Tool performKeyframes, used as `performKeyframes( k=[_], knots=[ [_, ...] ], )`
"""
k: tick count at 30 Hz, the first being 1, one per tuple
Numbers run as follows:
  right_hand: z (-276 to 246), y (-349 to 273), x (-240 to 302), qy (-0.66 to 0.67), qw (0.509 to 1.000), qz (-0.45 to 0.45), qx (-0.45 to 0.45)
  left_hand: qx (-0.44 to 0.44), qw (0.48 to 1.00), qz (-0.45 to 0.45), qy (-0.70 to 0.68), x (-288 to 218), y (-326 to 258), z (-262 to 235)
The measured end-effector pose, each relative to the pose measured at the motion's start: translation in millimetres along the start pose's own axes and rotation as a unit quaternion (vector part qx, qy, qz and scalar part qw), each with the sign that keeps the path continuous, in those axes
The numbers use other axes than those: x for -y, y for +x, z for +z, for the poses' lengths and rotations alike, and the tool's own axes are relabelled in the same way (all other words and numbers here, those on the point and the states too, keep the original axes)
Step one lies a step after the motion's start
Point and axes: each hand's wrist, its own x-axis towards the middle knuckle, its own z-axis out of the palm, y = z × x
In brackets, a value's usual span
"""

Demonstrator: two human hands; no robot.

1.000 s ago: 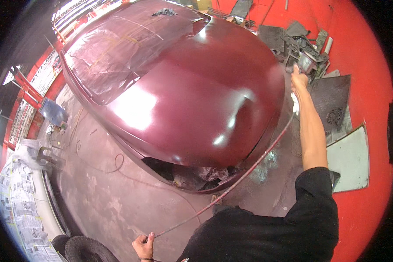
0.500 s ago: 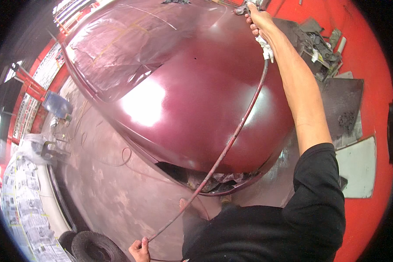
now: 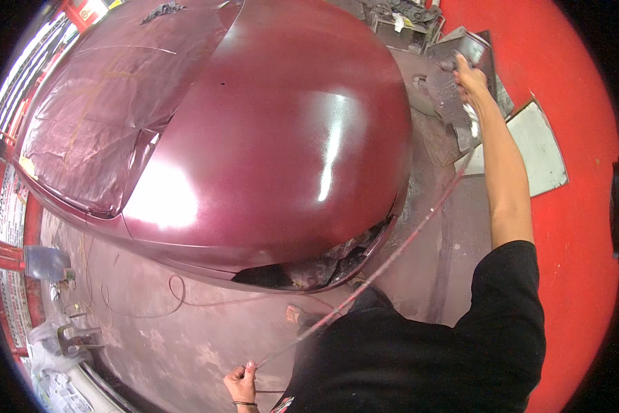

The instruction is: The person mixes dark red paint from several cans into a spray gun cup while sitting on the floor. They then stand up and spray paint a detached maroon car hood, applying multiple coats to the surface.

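Note:
Out past the right front side of the car, my right hand (image 3: 470, 79) is closed around a spray gun (image 3: 450, 65), its arm stretched forward. White wrapping (image 3: 472, 118) covers the joint below the gun. From there a reddish air hose (image 3: 399, 249) runs diagonally down across my body to my left hand (image 3: 240, 385), which pinches it low in front of me. The glossy maroon car hood (image 3: 275, 138) fills the middle, with bright light reflections on it. A wrinkled plastic sheet (image 3: 82, 131) lies over the part behind the hood. At the front corner gapes a dark headlight opening (image 3: 309, 272).
Along the red surface (image 3: 564, 275) at right lean a white panel (image 3: 540, 148) and dark panels. Car parts (image 3: 409, 24) are piled at the far right. Hose loops (image 3: 178, 292) lie on the floor. A blue container (image 3: 48, 263) and a plastic-draped stool (image 3: 55, 341) stand left.
My right hand has swung the spray gun right, from over the hood to beyond its side. The view has turned right, and the hose has shifted with my hands.

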Motion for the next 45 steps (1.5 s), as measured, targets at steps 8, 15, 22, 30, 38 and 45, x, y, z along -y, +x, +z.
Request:
performKeyframes(
  k=[8,15,22,30,38,45],
  knots=[
    [-32,-52,-55,-0.1,0.994,0.018,-0.045,0.031,0.998,-0.034,0.044,49,21,-28],
    [120,-110,55,0.037,0.988,-0.134,0.072,-0.004,0.998,-0.069,0.004,94,0,-50],
    [203,-277,208,0.036,0.913,-0.205,0.352,-0.079,0.99,-0.089,-0.078,114,-48,-50],
    [155,-282,198,0.068,0.927,-0.16,0.331,-0.074,0.99,-0.09,-0.078,139,-39,-44],
    [17,-181,37,0.018,0.986,-0.052,0.155,0.027,0.998,-0.064,-0.005,106,22,-35],
    [-98,-140,-92,-0.041,0.996,0.053,-0.064,0.084,0.996,-0.039,-0.019,109,60,-28]
  ],
)
